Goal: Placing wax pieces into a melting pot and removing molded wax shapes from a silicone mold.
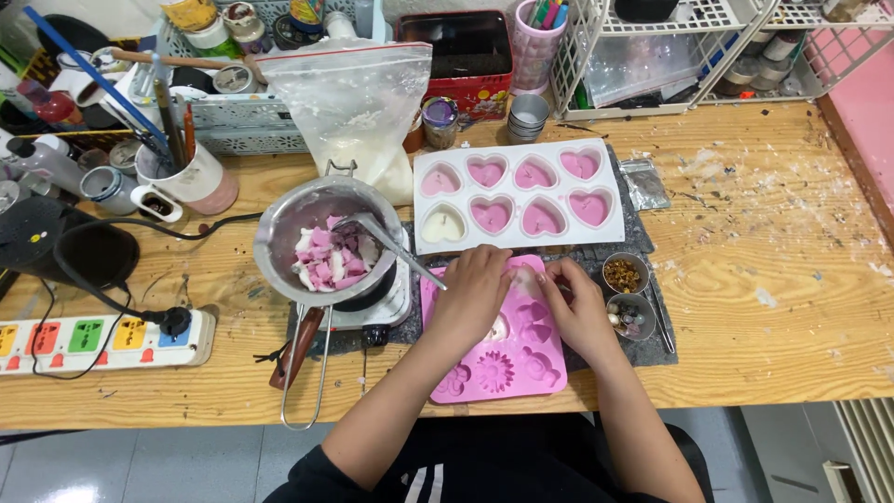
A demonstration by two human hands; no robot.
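Both my hands rest on the pink mould [507, 368], which lies flat on a grey mat [652, 349] near the front edge of the wooden table [773, 279]. My left hand [473, 293] presses down on the mould's upper left part with fingers curled; my right hand [579, 307] lies on its upper right edge, fingers bent toward the left hand, and I cannot tell whether either grips anything small between the fingertips. Just behind the mould sits a white tray [518, 194] of heart cavities, most filled with pink wax, one with white. Left of the mould a steel pot [321, 237] stands on a small hotplate [377, 307], holding pink and white wax chunks [331, 261] with a spoon [391, 244] leaning out toward my left hand. Right of the mould, touching the mat, are two little bowls [626, 293] of bits and beads. Behind the pot leans a clear bag [354, 102] of white flakes. Far left of the mould lies a power strip [102, 340] with coloured switches, a black cable running from it. The tabletop right of the mould is scuffed and flecked with white crumbs. At the back stand a mug [191, 177] of tools, crates, a red tin [461, 56] and a white wire rack [670, 56]. Below the table's front edge shows pale tiled floor.
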